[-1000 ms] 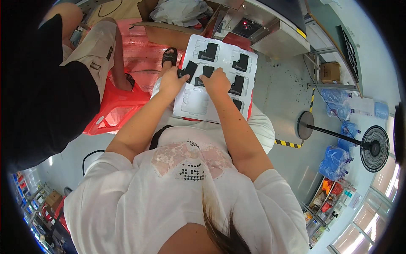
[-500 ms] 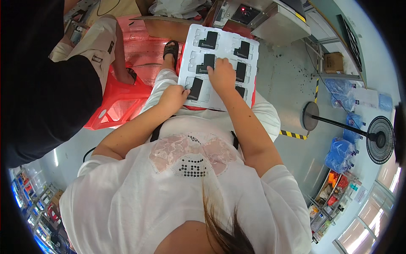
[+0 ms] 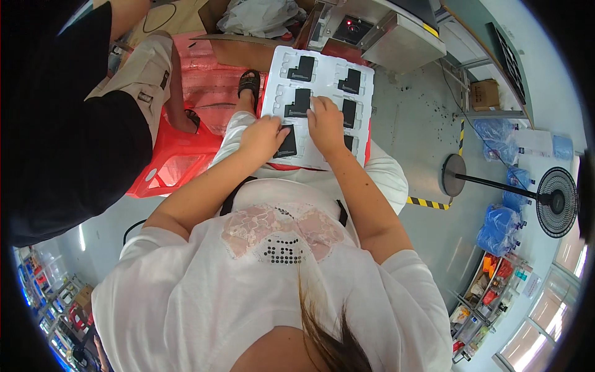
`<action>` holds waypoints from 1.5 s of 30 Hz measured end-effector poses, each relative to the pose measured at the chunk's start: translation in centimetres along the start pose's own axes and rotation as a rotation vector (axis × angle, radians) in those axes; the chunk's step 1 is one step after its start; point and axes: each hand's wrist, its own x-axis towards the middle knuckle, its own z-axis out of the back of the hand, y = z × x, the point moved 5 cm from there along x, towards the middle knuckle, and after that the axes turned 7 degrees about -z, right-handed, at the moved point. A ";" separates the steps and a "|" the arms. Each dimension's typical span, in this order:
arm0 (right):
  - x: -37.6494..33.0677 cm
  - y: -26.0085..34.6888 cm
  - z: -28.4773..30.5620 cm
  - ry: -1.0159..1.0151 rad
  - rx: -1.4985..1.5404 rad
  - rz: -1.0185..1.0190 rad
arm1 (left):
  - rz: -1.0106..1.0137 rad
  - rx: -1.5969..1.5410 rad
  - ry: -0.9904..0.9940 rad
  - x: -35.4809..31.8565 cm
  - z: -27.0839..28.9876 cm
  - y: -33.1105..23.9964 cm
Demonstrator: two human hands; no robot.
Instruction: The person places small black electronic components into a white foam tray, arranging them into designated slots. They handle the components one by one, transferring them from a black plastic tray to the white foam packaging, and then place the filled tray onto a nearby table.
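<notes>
A white moulded tray [image 3: 325,77] rests across my lap, with several flat black pieces, most of them stepped in outline, lying in its recesses. My left hand [image 3: 263,137] is closed at the tray's near left, its fingertips on the left edge of the nearest black piece [image 3: 287,144]. With its fingers bent, my right hand [image 3: 327,124] reaches over the middle of the tray. Its fingertips meet the right edge of the middle-left black piece [image 3: 299,103]. The right forearm and hand partly cover the near-right black piece [image 3: 348,142].
Left of me stands a person in dark clothing [image 3: 68,142], by a red plastic stool [image 3: 164,158]. Beyond the tray are a cardboard box [image 3: 242,53] and a metal machine [image 3: 406,40]. A standing fan [image 3: 556,201] and blue-wrapped water bottles [image 3: 499,226] are on the right.
The tray sits slightly lower in the picture. My left hand has shifted a little right, further over the nearest piece. My right hand has moved slightly down with the tray.
</notes>
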 end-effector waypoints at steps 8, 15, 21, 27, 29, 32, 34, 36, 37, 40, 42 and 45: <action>-2.0 -2.4 1.1 -0.098 0.168 -0.117 | -0.148 0.267 -0.007 5.4 -2.1 -0.9; -4.3 -5.1 4.1 -0.142 0.216 -0.228 | -0.262 0.109 0.085 6.6 -1.3 0.8; -3.1 -6.1 4.2 -0.085 0.029 -0.117 | -0.341 0.167 0.185 6.9 0.6 1.5; -4.5 -6.5 2.2 0.018 -0.445 -0.038 | -0.318 0.147 0.049 5.4 -0.7 1.9; -4.8 -7.2 1.9 0.005 -0.485 -0.077 | -0.248 0.138 -0.001 5.1 -1.0 1.6; -4.7 -7.0 2.0 0.053 -0.443 -0.070 | -0.191 0.113 -0.105 5.6 -0.7 1.7; -4.3 -7.4 2.3 0.057 -0.374 -0.065 | -0.194 0.103 -0.225 6.2 -0.5 1.8; -3.3 -7.8 2.7 0.041 -0.311 -0.078 | -0.270 0.119 -0.238 8.2 -0.5 1.8; -2.1 -7.9 3.0 0.018 -0.282 -0.092 | -0.309 0.129 -0.247 9.1 -0.5 1.6; 1.5 -9.0 2.6 -0.006 -0.251 -0.143 | -0.305 0.428 -0.131 10.9 -2.1 0.8; 3.4 -9.7 2.0 0.045 -0.289 -0.169 | -0.237 0.469 0.066 11.9 -3.7 0.7; 4.6 -10.2 0.9 0.178 -0.421 -0.156 | -0.207 0.458 0.090 11.5 -4.6 -0.6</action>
